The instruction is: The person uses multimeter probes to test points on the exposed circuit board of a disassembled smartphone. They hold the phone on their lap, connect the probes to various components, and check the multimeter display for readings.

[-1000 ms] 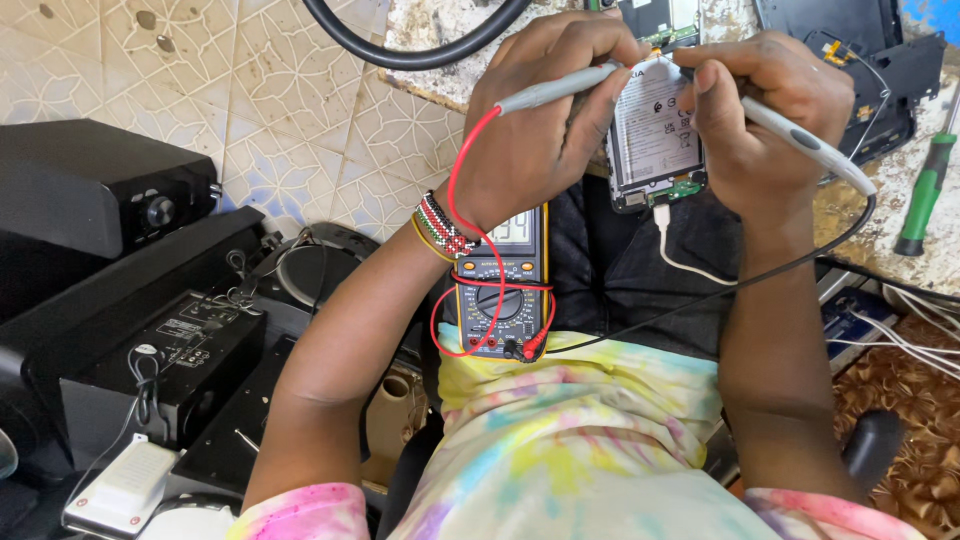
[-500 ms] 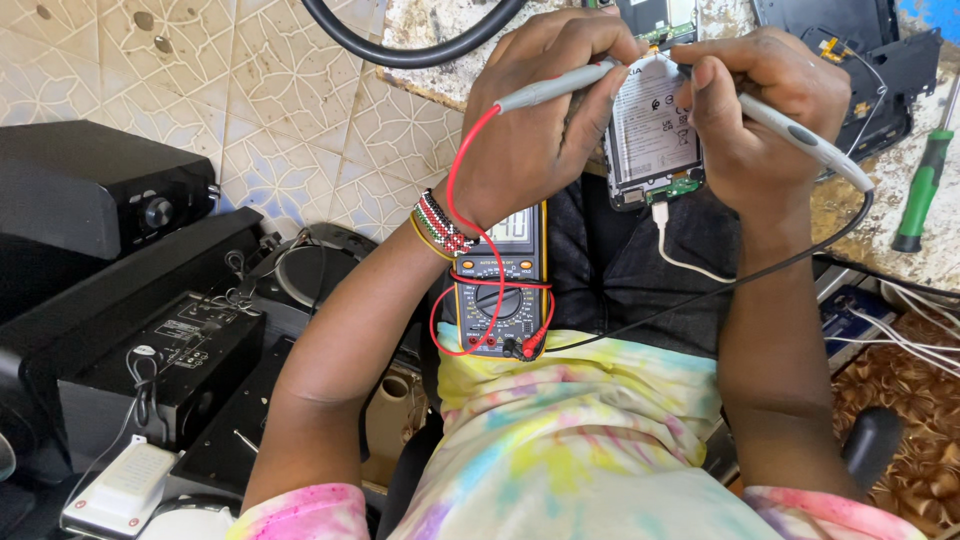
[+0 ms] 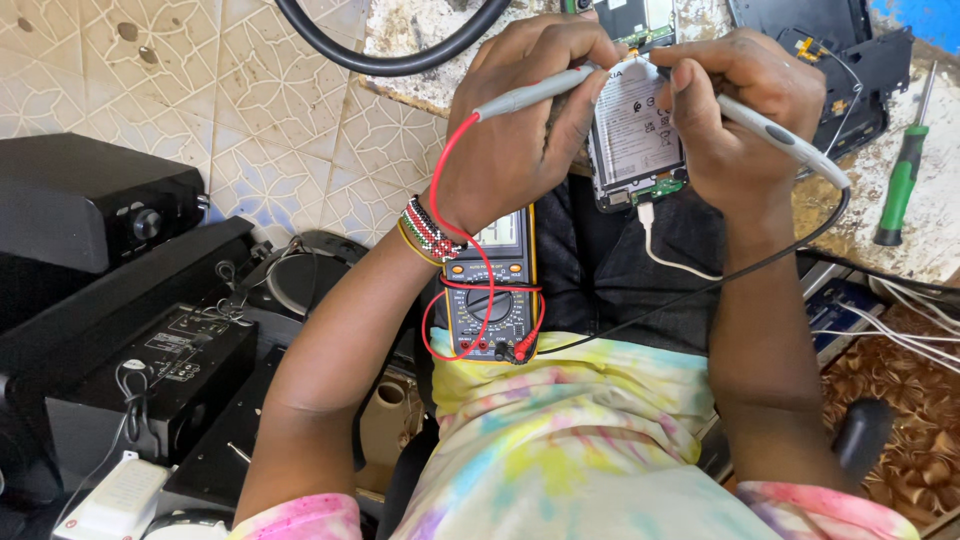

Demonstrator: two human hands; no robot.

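Observation:
My left hand [image 3: 525,125] grips a grey test probe [image 3: 530,93] with a red lead, its tip aimed at an opened phone [image 3: 633,135] showing its white battery. My right hand [image 3: 740,110] holds a second grey probe [image 3: 785,140] with a black lead, tip at the phone's top edge. A white cable [image 3: 662,250] is plugged into the phone's lower end. A dark multimeter [image 3: 490,290] with an orange rim lies on my lap below the left wrist, both leads plugged in.
A green-handled screwdriver [image 3: 903,180] lies on the worn bench [image 3: 935,215] at right, beside a black device housing [image 3: 850,60]. Black audio boxes [image 3: 95,200] and a charger stack on the left floor. A thick black cable [image 3: 395,62] loops at the top.
Both hands and probes stay on the phone; only slight shifts of the view.

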